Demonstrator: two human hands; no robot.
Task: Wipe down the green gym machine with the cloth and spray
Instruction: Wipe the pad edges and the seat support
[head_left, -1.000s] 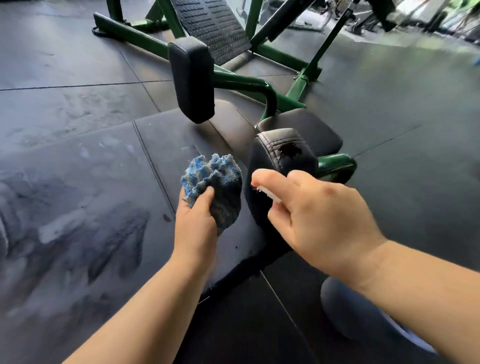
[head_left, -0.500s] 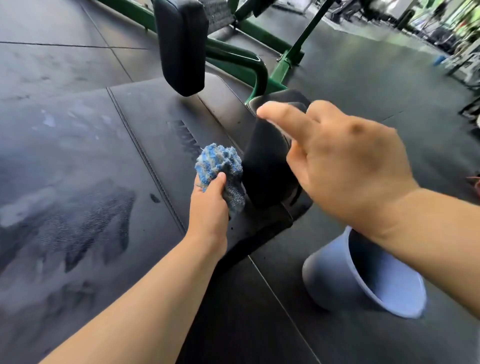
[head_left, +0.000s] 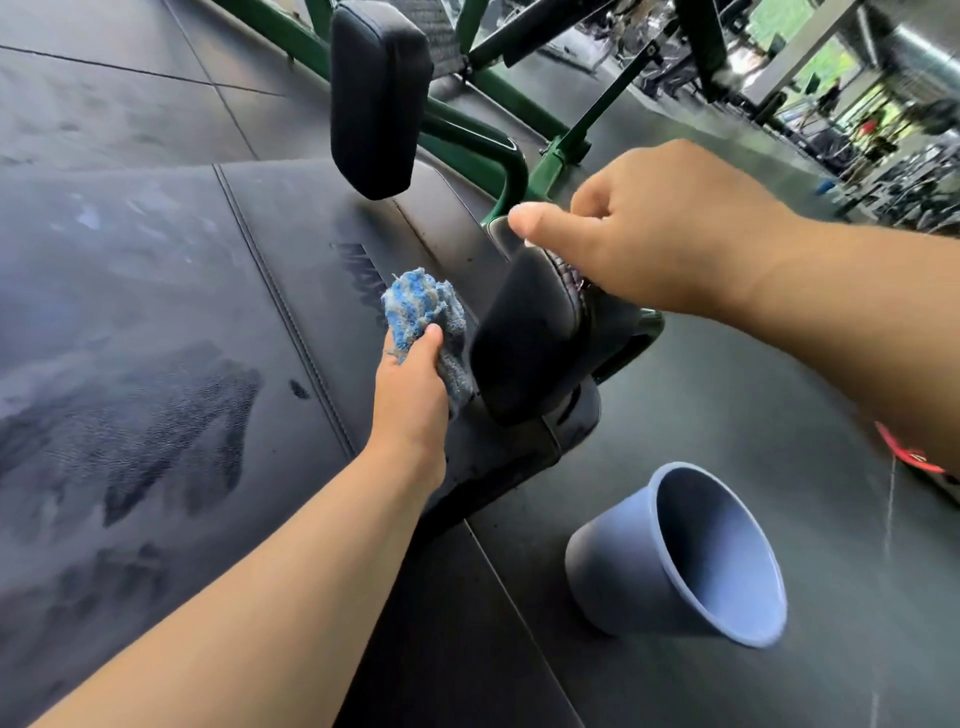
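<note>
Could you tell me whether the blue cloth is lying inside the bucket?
No, the left hand grips the blue cloth beside the black pad.

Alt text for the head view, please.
Left hand holds a blue cloth beside a black roller pad on the green machine. Right hand hovers above the pad, gripping a mostly hidden white item. A grey tub sits on the floor.

You have no text, label, brand, number or sign to read here. The black pads and frame of the green gym machine (head_left: 483, 137) show no lettering. The red patch (head_left: 906, 451), to the right of the grey cup (head_left: 613, 582), carries a small mark, but it is too blurred to make out.
</note>
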